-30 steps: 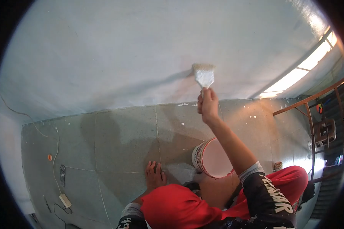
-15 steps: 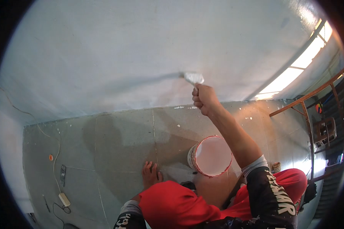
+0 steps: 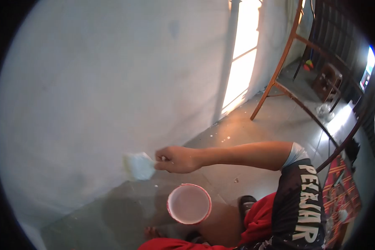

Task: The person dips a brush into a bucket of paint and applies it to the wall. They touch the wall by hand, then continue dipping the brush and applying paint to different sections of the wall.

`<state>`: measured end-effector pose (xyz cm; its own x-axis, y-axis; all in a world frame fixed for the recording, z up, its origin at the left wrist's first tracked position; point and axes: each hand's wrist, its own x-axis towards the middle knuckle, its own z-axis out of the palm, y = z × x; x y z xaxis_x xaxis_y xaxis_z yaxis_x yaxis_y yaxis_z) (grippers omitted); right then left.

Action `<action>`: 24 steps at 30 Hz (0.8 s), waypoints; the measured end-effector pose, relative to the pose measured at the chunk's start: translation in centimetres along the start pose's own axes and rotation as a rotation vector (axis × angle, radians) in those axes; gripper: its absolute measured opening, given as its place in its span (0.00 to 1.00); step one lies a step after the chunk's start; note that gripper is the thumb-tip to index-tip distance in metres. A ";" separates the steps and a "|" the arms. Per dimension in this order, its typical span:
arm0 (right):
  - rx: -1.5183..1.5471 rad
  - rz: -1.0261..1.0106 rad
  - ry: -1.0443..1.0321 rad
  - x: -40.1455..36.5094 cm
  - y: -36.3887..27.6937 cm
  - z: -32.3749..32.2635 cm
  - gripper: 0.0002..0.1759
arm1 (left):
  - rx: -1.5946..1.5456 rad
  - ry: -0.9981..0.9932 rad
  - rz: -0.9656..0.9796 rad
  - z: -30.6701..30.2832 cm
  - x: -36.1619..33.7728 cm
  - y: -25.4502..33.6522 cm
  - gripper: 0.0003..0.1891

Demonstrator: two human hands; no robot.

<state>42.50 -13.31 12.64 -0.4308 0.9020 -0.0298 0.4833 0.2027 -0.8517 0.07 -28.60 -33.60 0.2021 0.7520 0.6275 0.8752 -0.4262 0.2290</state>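
My right hand (image 3: 177,159) is closed around the handle of a paintbrush (image 3: 141,166), whose white-coated head is slightly blurred and overlaps the foot of the pale wall (image 3: 91,100). Below that hand, a bucket (image 3: 168,203) with a red-smeared rim stands on the floor, whitish paint inside it. At the lower edge of the view, my left hand (image 3: 151,232) rests on the floor beside my red-clad knee. Its fingers are stretched out, and the rest of it is hidden by the knee.
A brown metal frame (image 3: 275,82) stands on the right, with a small stool-like object (image 3: 328,81) behind it. Sunlight falls on the wall through a window shape (image 3: 242,62). White spots dot the grey tiled floor (image 3: 221,166). A red patterned mat (image 3: 341,191) lies at the right.
The view has swung to the right. My right hand has come down from the wall with the paintbrush, now lower and left of the bucket's far side. My left hand stays on the floor.
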 end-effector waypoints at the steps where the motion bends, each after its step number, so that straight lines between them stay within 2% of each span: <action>1: 0.027 -0.027 0.020 -0.2 1.0 -0.2 0.20 | 0.030 -0.062 -0.031 -0.6 0.2 -1.4 0.32; 3: -0.103 0.096 -0.096 -1.0 2.5 -0.8 0.23 | -0.004 -0.122 -0.077 -0.8 1.5 -0.7 0.34; 6: -0.126 0.045 -0.106 -3.1 3.4 -1.1 0.23 | -0.286 -0.343 -0.294 0.3 5.9 1.2 0.38; 7: -0.133 0.022 -0.108 -4.0 3.5 -1.7 0.23 | -0.471 -0.468 -0.473 0.9 8.5 2.0 0.40; 9: -0.080 -0.031 -0.100 -6.5 4.1 -2.9 0.23 | -0.982 -0.789 -1.085 0.6 15.4 4.4 0.42; 10: -0.080 -0.042 -0.113 -7.6 4.5 -3.6 0.23 | -1.096 -0.931 -1.280 0.2 18.0 5.4 0.44; 12: -0.163 0.016 -0.130 -9.1 5.0 -5.1 0.24 | -1.189 -1.176 -1.528 -0.5 22.3 6.8 0.47; 14: -0.179 -0.017 -0.151 -10.2 5.2 -6.6 0.23 | -1.118 -1.297 -1.570 -1.8 25.1 7.6 0.50; 15: -0.192 -0.026 -0.161 -10.8 5.5 -7.5 0.23 | -1.044 -1.341 -1.560 -2.5 26.4 8.1 0.51; 17: -0.158 -0.077 -0.152 -10.5 7.2 -8.1 0.24 | -0.762 -1.438 -1.421 -4.1 29.1 9.3 0.54; 18: -0.114 -0.118 -0.135 -10.3 8.1 -8.1 0.24 | -0.501 -1.511 -1.232 -5.3 31.0 10.7 0.53; 19: -0.123 -0.131 -0.141 -10.1 8.6 -8.4 0.24 | -0.244 -1.550 -1.030 -6.7 32.7 11.4 0.51; 21: -0.023 -0.233 -0.175 -9.4 9.4 -8.5 0.25 | 0.214 -1.423 -0.220 -7.7 34.0 8.3 0.42; 22: -0.017 -0.269 -0.182 -9.2 9.3 -8.9 0.25 | 0.239 -1.406 -0.245 -9.6 36.1 10.6 0.42; 24: 0.125 -0.116 -0.329 -8.6 9.2 -9.2 0.26 | 0.350 -1.375 -0.268 -14.3 40.4 15.5 0.32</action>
<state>57.64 -15.69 9.85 -0.7092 0.7006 -0.0783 0.3285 0.2301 -0.9161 15.56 -12.03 5.96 0.0964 0.7534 -0.6504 0.9740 -0.2059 -0.0942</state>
